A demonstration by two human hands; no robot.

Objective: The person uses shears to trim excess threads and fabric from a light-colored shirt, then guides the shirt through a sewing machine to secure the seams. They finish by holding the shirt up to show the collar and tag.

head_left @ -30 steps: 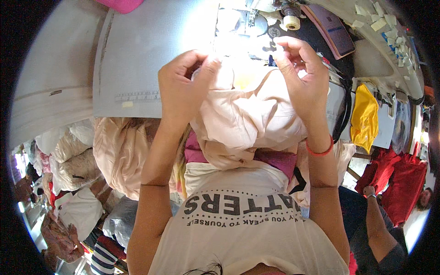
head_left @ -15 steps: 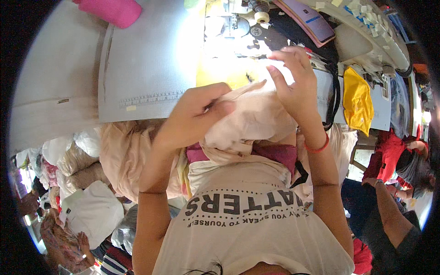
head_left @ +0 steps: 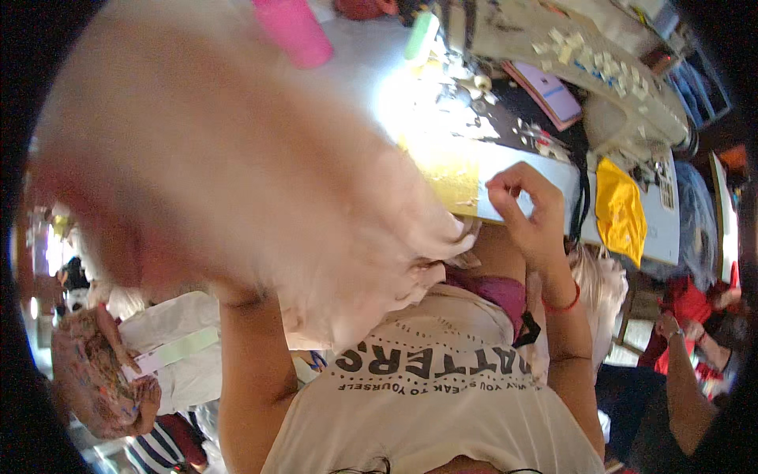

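Observation:
A large beige cloth (head_left: 379, 213) is lifted in front of me and fills much of the left side, strongly blurred at its upper part. My left hand (head_left: 146, 253) is raised at the far left with this cloth in it; motion smears the fingers. Over the near edge of the sewing table (head_left: 533, 162), my right hand (head_left: 537, 209) is closed, thumb and forefinger meeting in a pinch. Anything between those fingertips is too small to make out. The gathered lower end of the cloth hangs near my lap, apart from the right hand.
A sewing machine (head_left: 624, 87) stands at the upper right, with a phone (head_left: 549, 91) beside it. Yellow cloth (head_left: 618, 209) hangs over the table edge. A pink thread cone (head_left: 296, 31) is at the back. Co-workers sit left and right; one's hand (head_left: 146, 391) rests by white fabric.
My left hand has swung left and up, pulling the beige cloth off the table. The right hand has come nearer, apart from the cloth, its fingers now pinched. The view has shifted.

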